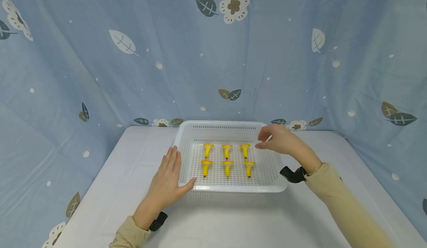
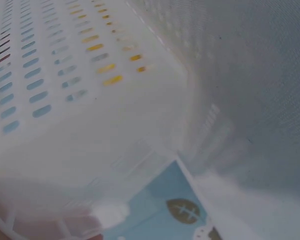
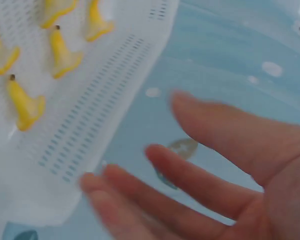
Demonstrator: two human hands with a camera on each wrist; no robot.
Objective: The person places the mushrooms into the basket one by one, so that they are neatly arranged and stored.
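A white perforated plastic basket (image 1: pixel 233 189) stands on the table. Several yellow mushrooms (image 1: pixel 227 168) with flared tops and dark-tipped stems lie in two rows on its bottom. At the basket's left front corner, my left hand (image 1: pixel 168 183) rests with straight fingers along the rim and the thumb apart. My right hand (image 1: pixel 281 140) hovers by the right rim, fingers loosely bent. Nothing lies between its thumb and fingers (image 3: pixel 190 175) in the right wrist view. The left wrist view catches the basket wall (image 2: pixel 90 120) from close by, with yellow showing through the slots.
A white cloth covers the table (image 1: pixel 227 225). Behind and on both sides hangs a blue curtain (image 1: pixel 186 73) printed with leaves and flowers. A black wrist mount (image 1: pixel 293 174) is strapped on the right wrist, another (image 1: pixel 158 221) on the left.
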